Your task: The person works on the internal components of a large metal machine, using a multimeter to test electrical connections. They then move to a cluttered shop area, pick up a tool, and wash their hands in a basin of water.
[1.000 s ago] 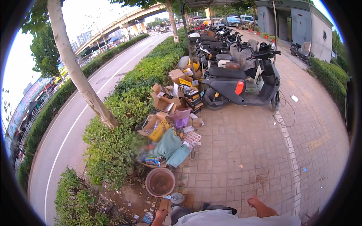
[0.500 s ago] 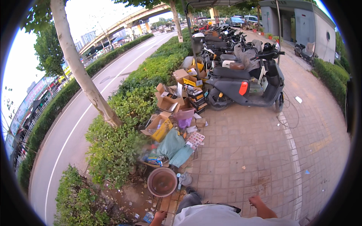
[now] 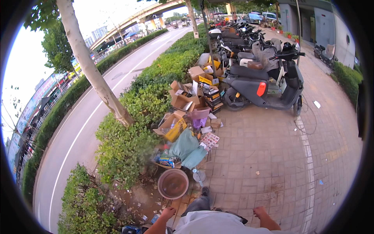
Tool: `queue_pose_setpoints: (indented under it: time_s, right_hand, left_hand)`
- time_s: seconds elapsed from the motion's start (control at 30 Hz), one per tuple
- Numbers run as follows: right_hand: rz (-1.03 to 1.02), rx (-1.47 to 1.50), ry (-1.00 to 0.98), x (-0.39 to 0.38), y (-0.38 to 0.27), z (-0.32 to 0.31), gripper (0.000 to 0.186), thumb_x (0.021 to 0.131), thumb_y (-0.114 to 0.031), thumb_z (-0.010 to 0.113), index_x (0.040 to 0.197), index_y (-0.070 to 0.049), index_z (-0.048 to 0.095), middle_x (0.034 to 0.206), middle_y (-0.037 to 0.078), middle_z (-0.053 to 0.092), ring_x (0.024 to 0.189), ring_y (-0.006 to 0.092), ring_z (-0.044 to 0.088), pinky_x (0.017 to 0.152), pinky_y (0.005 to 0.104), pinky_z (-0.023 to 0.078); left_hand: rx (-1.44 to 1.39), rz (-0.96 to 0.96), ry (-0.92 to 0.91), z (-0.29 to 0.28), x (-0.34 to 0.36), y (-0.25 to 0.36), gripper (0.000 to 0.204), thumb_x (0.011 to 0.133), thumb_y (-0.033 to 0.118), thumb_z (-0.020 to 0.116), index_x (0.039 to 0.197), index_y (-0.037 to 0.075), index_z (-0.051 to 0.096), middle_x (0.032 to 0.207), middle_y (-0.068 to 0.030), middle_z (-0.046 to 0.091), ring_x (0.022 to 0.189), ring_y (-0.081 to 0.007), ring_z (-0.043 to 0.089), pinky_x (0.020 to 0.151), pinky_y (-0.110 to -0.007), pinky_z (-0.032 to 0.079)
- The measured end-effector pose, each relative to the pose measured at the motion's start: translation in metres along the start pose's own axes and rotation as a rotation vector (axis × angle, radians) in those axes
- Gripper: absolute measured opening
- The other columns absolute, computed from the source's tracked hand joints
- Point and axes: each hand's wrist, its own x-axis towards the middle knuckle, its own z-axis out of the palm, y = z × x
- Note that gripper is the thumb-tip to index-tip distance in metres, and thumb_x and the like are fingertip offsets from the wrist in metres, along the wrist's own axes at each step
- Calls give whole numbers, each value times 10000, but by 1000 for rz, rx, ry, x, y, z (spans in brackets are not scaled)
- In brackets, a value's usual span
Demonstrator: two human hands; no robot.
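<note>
My left hand (image 3: pixel 168 212) hangs low beside my body, fingers curled, with nothing seen in it. On the other side, my right hand (image 3: pixel 260 213) is held out over the paving, loosely closed and bare. Both hands are apart from every object. Nearest to the left one is a round reddish-brown basin (image 3: pixel 160 188) on the ground, with murky brown contents. A clear plastic bottle or jug (image 3: pixel 198 176) stands beside it, close to my foot. Just beyond lies a green sack (image 3: pixel 184 145) among litter.
Cardboard boxes (image 3: pixel 181 102) and a purple bag (image 3: pixel 199 118) form a heap along the hedge (image 3: pixel 145 102). A dark scooter (image 3: pixel 249 87) is parked ahead, with more behind it. A tree trunk (image 3: pixel 91 66) leans at left. A cable (image 3: pixel 313 126) lies on the brick paving (image 3: pixel 253 152).
The scene has shifted slightly rightward in view as I move. My foot shows closer to the jug. The left hand has risen a little; the right has moved slightly left and down.
</note>
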Motion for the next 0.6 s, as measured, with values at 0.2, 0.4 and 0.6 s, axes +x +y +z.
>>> queue_pose_setpoints:
  time_s: [0.2, 0.4, 0.6]
  right_hand:
    - [26, 15, -59, 7, 5, 28, 232, 746, -203, 617, 864, -3, 616, 731, 92, 596, 638, 201, 581, 539, 346, 493]
    - [85, -305, -142, 9, 10, 61, 209, 760, -197, 584, 851, -13, 626, 765, 111, 620, 663, 213, 610, 527, 378, 504]
    - [-67, -654, -115, 28, -64, 133, 227, 725, -210, 585, 614, -12, 589, 506, 85, 538, 418, 180, 512, 388, 321, 397]
  left_hand:
    - [122, 28, -47, -2, 14, -14, 316, 786, 293, 584, 925, 16, 644, 760, -76, 652, 682, -151, 620, 614, -289, 481]
    - [-60, -20, 33, -27, 9, -53, 300, 765, 294, 580, 845, 14, 651, 700, -84, 633, 624, -168, 591, 614, -307, 468]
    - [-291, -204, 98, -70, 1, -168, 266, 773, 231, 596, 849, -20, 642, 701, -77, 628, 622, -152, 577, 585, -300, 453]
